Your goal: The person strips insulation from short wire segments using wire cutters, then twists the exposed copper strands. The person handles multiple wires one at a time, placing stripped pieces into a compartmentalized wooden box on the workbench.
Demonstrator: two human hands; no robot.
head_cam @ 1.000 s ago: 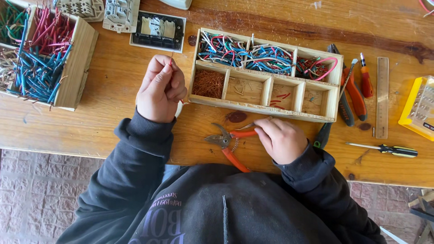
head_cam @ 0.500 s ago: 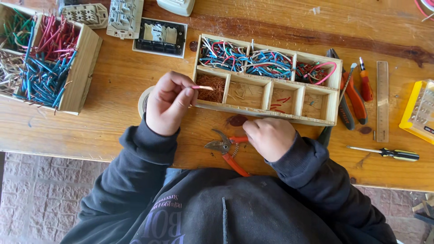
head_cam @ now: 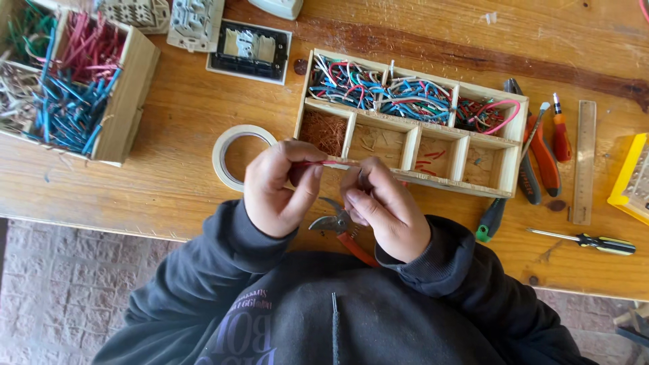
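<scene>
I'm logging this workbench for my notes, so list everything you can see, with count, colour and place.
Wire piece: one, red, pinched between both hands.
Cutters: one, orange handles, on table under the hands.
Tape roll: one, cream, left of the hands.
Divided tray: one, wooden, centre; mixed wires, copper strands.
Wire box: one, wooden, top left; blue, red, green wires.
Switch parts: several, white and black, top edge.
Pliers: orange handles, right of tray.
Ruler: one, wooden, right.
Screwdriver: one, black-yellow, lower right.
Case: one, yellow, right edge.
Table: one, wooden.
Left hand; right hand.
</scene>
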